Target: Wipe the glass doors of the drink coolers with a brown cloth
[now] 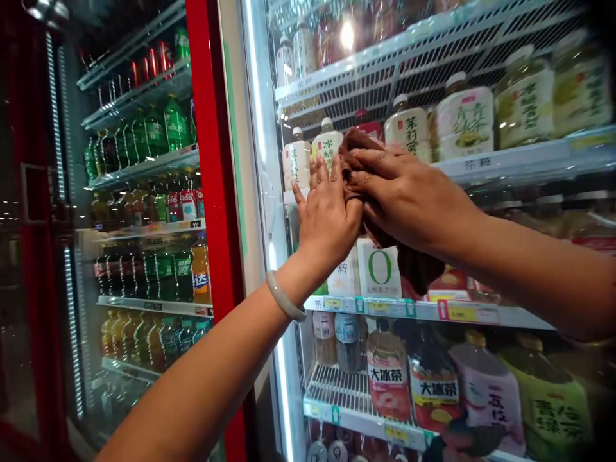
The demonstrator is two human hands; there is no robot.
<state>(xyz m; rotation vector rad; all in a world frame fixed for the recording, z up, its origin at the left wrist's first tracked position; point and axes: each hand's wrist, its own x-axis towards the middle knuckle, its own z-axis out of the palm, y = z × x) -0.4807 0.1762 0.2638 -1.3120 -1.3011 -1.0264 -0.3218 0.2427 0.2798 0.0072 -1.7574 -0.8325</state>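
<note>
My left hand [327, 212], with a pale bangle [285, 296] on its wrist, lies flat with fingers spread against what looks like the glass front of a drinks fridge. Close by on the right, my right hand [409, 192] presses a bunched dark brown cloth [421, 268] to the same surface. One end of the cloth hangs below the palm, and part of it is hidden under the fingers. The hands meet or nearly meet near the left thumb. Behind them stand bottles, among them a white-labelled tea bottle [466, 122].
Lower shelves hold large tea bottles [387, 372] above a shelf edge with price tags [397, 431]. To the left, a red upright frame [214, 192] borders a second fridge with green bottles [176, 125]. A vertical light strip [255, 83] runs beside the near fridge.
</note>
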